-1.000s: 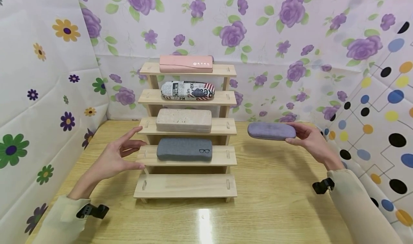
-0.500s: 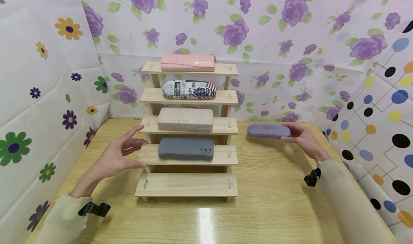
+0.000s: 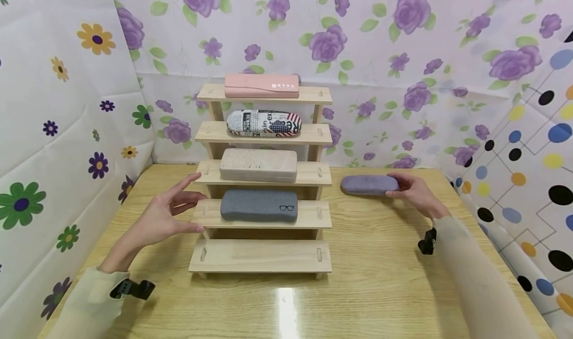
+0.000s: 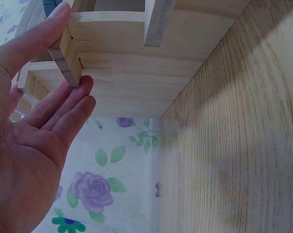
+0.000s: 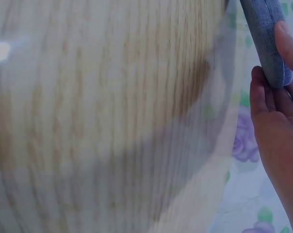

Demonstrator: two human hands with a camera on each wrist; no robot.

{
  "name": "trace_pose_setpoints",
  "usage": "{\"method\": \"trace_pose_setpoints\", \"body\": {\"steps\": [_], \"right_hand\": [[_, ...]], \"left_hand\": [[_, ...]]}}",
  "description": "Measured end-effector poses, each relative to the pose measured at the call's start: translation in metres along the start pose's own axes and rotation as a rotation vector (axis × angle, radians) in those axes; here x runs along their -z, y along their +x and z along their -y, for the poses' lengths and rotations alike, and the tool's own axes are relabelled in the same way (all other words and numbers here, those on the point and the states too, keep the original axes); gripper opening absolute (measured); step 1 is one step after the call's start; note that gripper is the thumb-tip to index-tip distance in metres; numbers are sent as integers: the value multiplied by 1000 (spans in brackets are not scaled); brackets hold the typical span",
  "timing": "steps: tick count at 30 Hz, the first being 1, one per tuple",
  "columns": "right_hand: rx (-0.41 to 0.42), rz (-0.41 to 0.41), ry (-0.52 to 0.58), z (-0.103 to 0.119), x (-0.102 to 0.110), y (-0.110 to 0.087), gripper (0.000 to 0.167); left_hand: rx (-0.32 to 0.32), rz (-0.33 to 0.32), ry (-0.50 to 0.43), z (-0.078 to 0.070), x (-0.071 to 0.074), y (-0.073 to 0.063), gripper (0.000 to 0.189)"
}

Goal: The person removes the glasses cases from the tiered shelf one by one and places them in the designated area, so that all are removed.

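Note:
A wooden step rack (image 3: 259, 256) stands on the table. My left hand (image 3: 163, 217) grips the left end of one of its lower boards; in the left wrist view the thumb and fingers (image 4: 81, 109) straddle the board end (image 4: 68, 60). My right hand (image 3: 416, 194) pinches the right end of a purple glasses case (image 3: 368, 184), which lies level to the right of the rack. Whether it touches the table is hard to tell. In the right wrist view the case (image 5: 268, 41) is between thumb and fingers, partly cut off.
On the rack, top to bottom, sit a pink glasses case (image 3: 261, 86), a newsprint-patterned case (image 3: 264, 123), a beige case (image 3: 258, 165) and a grey-blue case (image 3: 258, 205). The wood-grain table (image 3: 367, 279) is bounded by patterned cloth walls (image 3: 349, 125).
My right hand has carried the purple glasses case a little left and lower, towards the table. My left hand keeps its place on the rack. The head view has shifted slightly.

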State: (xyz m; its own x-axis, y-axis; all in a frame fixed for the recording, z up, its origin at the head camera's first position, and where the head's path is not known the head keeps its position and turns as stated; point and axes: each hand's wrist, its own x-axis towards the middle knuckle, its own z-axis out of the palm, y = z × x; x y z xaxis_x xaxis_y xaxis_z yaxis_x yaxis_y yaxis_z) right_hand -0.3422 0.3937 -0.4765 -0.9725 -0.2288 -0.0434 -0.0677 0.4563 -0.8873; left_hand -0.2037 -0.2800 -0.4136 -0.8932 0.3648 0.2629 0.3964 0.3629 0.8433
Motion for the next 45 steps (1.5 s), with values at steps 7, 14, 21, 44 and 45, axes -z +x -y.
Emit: {"method": "trace_pose_setpoints", "body": {"steps": [7,14,21,44,45], "right_hand": [[9,43,-21,4,0,5,71],[41,39,-71,2,-4,10,69],[37,32,-114,2,-8,12,66],[23,15,-162,1,-15,10,66],[21,15,-163,1,-15,9,66]], "left_hand": [[1,1,-6,0,0,0,118],[0,1,-18,1,0,0,119],[-6,1,-14,1,1,2,119],[-6,0,-25,3,1,0,118],[-6,0,-24,3,1,0,118]]}}
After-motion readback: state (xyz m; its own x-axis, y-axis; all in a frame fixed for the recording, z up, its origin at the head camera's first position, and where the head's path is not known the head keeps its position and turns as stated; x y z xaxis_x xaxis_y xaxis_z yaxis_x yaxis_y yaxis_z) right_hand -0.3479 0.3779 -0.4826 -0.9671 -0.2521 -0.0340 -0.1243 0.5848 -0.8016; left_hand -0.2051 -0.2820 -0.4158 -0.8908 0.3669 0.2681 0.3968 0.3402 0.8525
